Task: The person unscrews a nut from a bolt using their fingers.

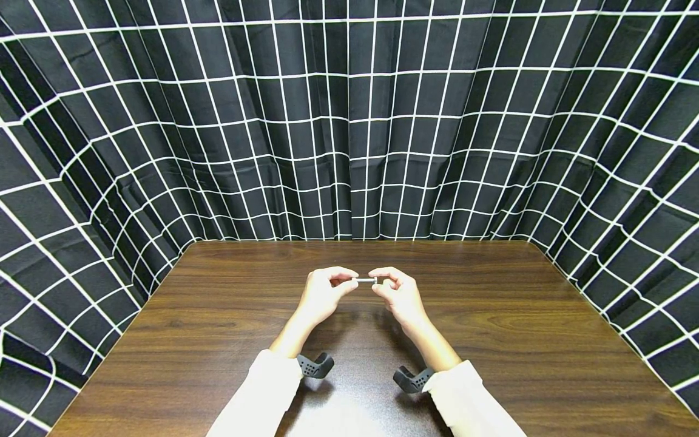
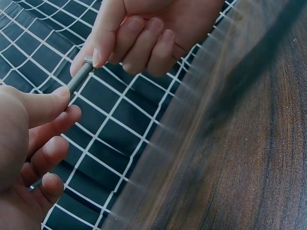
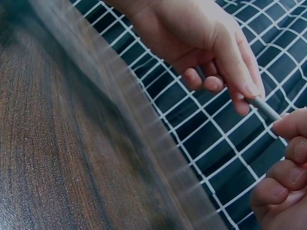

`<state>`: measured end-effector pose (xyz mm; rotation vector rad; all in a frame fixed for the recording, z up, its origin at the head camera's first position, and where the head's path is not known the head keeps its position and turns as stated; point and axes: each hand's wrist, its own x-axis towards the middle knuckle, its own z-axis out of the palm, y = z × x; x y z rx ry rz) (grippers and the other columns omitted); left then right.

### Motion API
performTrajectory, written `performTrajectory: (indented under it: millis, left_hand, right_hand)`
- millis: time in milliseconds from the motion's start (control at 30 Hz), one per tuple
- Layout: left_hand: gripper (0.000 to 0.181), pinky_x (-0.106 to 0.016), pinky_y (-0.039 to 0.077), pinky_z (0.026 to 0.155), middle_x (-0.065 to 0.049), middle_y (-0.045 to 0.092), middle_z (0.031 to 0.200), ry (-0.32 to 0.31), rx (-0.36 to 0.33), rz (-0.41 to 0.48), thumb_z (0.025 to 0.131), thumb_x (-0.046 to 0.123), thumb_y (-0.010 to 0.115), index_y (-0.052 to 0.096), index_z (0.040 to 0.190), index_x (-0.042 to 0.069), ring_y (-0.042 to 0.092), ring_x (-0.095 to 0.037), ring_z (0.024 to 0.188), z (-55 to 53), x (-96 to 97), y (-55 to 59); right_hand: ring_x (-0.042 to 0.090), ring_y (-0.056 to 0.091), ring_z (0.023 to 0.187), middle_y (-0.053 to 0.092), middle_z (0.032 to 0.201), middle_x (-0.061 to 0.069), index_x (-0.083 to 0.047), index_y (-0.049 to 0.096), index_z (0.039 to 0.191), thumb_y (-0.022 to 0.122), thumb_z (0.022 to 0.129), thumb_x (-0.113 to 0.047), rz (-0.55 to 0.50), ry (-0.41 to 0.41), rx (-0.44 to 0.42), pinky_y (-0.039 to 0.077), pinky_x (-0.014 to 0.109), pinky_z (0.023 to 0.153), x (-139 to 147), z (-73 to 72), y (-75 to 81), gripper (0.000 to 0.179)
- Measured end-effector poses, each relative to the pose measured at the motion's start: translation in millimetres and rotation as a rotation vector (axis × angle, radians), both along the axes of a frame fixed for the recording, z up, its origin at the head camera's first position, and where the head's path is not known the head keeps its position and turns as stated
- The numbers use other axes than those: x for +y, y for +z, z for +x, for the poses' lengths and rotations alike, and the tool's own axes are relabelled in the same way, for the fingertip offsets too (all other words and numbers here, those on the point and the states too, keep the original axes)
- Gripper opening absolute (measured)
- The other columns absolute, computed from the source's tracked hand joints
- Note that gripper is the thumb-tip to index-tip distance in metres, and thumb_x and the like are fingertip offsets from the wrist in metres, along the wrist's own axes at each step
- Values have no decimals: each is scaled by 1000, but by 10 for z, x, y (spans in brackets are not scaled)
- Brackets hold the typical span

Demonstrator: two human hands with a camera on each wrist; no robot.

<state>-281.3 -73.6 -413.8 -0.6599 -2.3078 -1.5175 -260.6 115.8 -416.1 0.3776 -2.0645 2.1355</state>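
Bolt (image 2: 80,76) aloft within table edges (image 1: 360,243).

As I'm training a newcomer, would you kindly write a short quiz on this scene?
1. Choose: the left hand and right hand hold between them (a) a pen, (b) a threaded bolt, (c) a spoon.
2. True or false: both hands are raised above the tabletop.
3. Fill in: the held thing's wider end is at the ____ hand's grip.
Key: 1 b; 2 true; 3 right.
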Motion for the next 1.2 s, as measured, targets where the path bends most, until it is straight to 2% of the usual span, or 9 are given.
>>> performTrajectory:
  millis: [267, 433, 600, 733, 833, 967, 1067, 1100, 1200]
  left_hand:
    - [13, -25, 47, 59, 2, 73, 85, 5, 3, -2, 83, 10, 76, 75, 96, 9, 61, -8, 65, -1, -2, 4]
    - [13, -26, 49, 62, 1, 74, 87, 3, 3, 2, 83, 11, 75, 75, 96, 9, 63, -9, 68, 5, -6, 11]
    - [14, -26, 49, 62, 1, 74, 87, 3, 5, -8, 83, 11, 75, 75, 97, 9, 63, -8, 68, 12, -11, 21]
    - [14, -25, 48, 59, 1, 74, 86, 1, 0, -10, 84, 11, 75, 75, 97, 9, 62, -9, 66, 20, -10, 26]
    - [13, -25, 47, 58, 1, 74, 86, -8, 0, -8, 84, 11, 75, 75, 97, 9, 62, -11, 66, 19, -7, 25]
    - [13, -26, 48, 60, 1, 74, 87, -17, -3, -11, 84, 10, 75, 75, 97, 8, 63, -11, 67, 22, -5, 30]
    - [13, -26, 48, 61, 1, 74, 87, -20, -9, -15, 84, 9, 75, 75, 97, 7, 63, -10, 67, 27, -5, 33]
    - [13, -26, 48, 61, 1, 74, 87, -22, -11, -16, 84, 10, 75, 75, 97, 7, 63, -10, 67, 24, -5, 30]
    - [14, -25, 48, 60, 1, 74, 87, -26, -14, -16, 84, 10, 75, 75, 97, 7, 62, -10, 67, 19, -3, 23]
  right_hand:
    - [4, 25, 42, 34, 53, -7, 11, 62, 109, 59, 81, 15, 29, -5, 62, 19, 20, 41, 3, -6, -14, 28]
    - [5, 28, 47, 35, 54, -6, 4, 62, 117, 61, 77, 17, 81, -6, 99, 21, 21, 45, -5, -2, -4, 42]
    - [5, 27, 49, 33, 55, -6, 0, 60, 123, 69, 81, 7, 163, -15, 101, 22, 21, 48, -11, -4, -8, 43]
    - [6, 27, 50, 34, 56, -8, 1, 66, 112, 70, 88, -8, 211, -80, 47, 21, 22, 47, -19, -7, -17, 26]
    - [9, 35, 56, 44, 61, -7, 0, 70, 101, 67, 91, -18, 256, -151, 15, 28, 24, 52, -26, -14, -15, 21]
    - [14, 45, 72, 61, 71, 0, -1, 72, 88, 62, 95, -27, 311, -218, -7, 35, 30, 67, -24, -27, -22, 29]
    - [17, 48, 76, 66, 74, 5, -2, 72, 78, 59, 96, -32, 332, -240, -20, 36, 33, 72, -18, -24, -26, 37]
    - [16, 49, 75, 68, 75, 6, -3, 71, 74, 59, 96, -33, 335, -244, -22, 36, 32, 71, -18, -20, -26, 39]
    - [15, 41, 64, 58, 62, 4, -3, 67, 66, 58, 97, -33, 343, -250, -20, 31, 31, 60, -16, -11, -25, 44]
